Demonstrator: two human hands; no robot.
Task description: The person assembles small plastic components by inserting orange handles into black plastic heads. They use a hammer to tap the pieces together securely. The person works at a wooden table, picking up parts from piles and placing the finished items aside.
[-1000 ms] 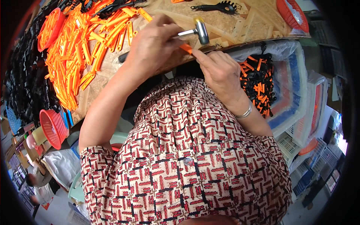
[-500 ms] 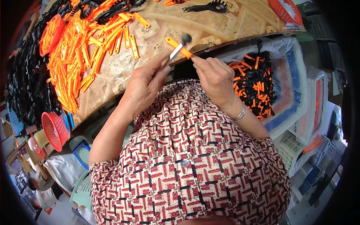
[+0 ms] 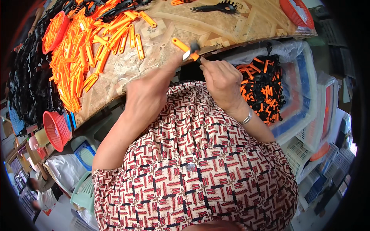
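At the table's near edge, my left hand [image 3: 148,92] is closed round a small hammer [image 3: 186,55] with a pale shaft and dark rounded head. The head is blurred over an orange handle piece [image 3: 179,44]; whether it touches, I cannot tell. My right hand [image 3: 223,81] pinches the near end of that piece, where a short dark part shows by the fingertips. Most of the dark part is hidden by my fingers. Loose orange handle pieces [image 3: 77,57] lie heaped to the left on the table [image 3: 169,23].
Black parts [image 3: 29,84] pile up far left, beside a red basket [image 3: 54,32] of orange pieces. A black toothed tool [image 3: 219,7] lies at the back. On the right, a lined crate [image 3: 295,77] holds black-and-orange pieces. Another red basket [image 3: 58,131] hangs low left.
The hammer head has come down and slightly right, onto or just over the near part of the orange piece. My left hand has turned with it; my right hand stays almost in place.
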